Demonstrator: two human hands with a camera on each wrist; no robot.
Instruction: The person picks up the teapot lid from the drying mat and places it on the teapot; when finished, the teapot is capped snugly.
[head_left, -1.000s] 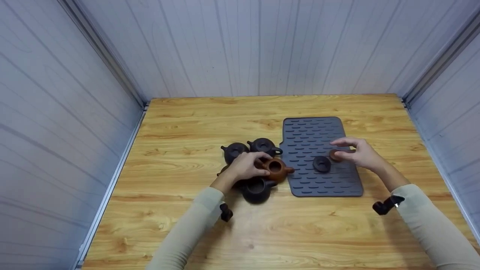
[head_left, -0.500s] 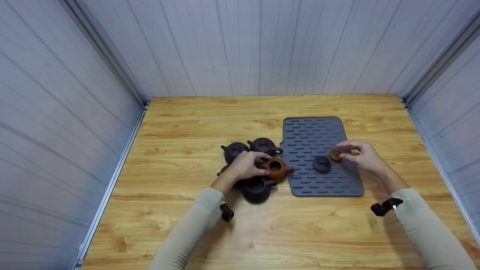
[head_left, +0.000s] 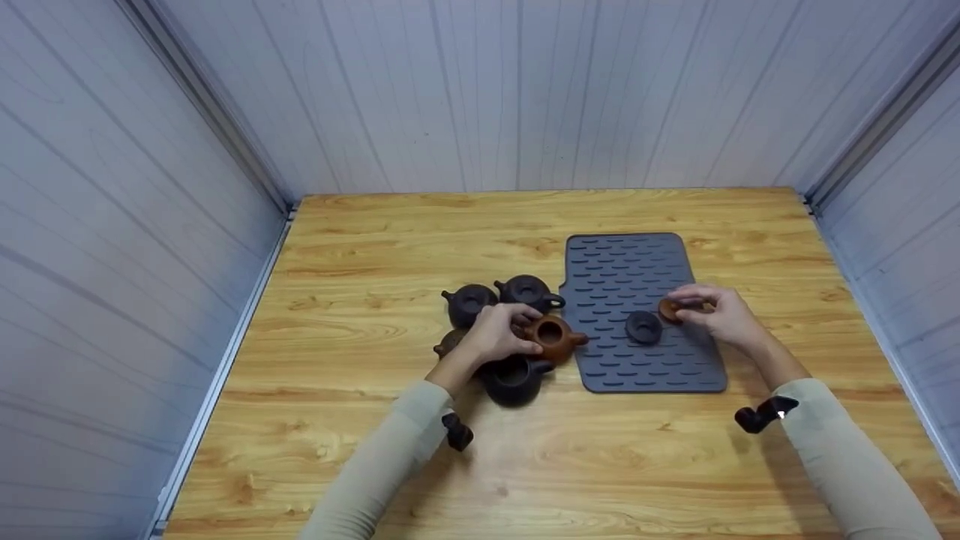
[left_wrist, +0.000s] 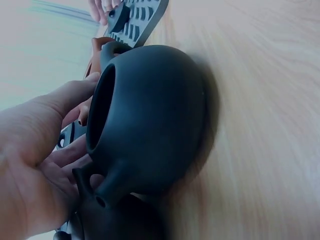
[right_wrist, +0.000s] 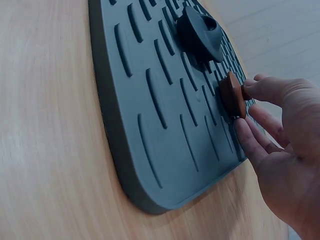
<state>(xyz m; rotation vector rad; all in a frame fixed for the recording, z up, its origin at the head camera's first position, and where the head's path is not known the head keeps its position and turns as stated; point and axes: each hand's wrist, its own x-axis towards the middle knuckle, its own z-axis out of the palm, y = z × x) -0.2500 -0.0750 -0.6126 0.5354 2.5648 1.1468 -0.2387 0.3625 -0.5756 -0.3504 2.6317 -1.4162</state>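
My left hand [head_left: 497, 334] holds the reddish-brown teapot [head_left: 553, 343] at its left side, thumb in front and fingers behind. That teapot's top is open, showing its hollow inside. Close under the hand stands an open dark teapot [head_left: 514, 384], large in the left wrist view. Over the grey mat, my right hand [head_left: 724, 315] pinches a small reddish-brown lid [head_left: 667, 310]. In the right wrist view the thumb is on the lid's knob [right_wrist: 246, 93] and other fingers are at its edge. A dark lid [head_left: 643, 328] lies on the mat just left of it.
Two lidded dark teapots [head_left: 469, 304] [head_left: 525, 293] stand behind the left hand. Another teapot [head_left: 448, 342] is partly hidden by that hand. The grey ridged mat [head_left: 622, 262] lies on the wooden table [head_left: 390, 247], with pale panel walls [head_left: 480, 97] around.
My right hand first drew back slightly from the brown lid, then came in again with its fingers closer together on it. The left hand has barely moved.
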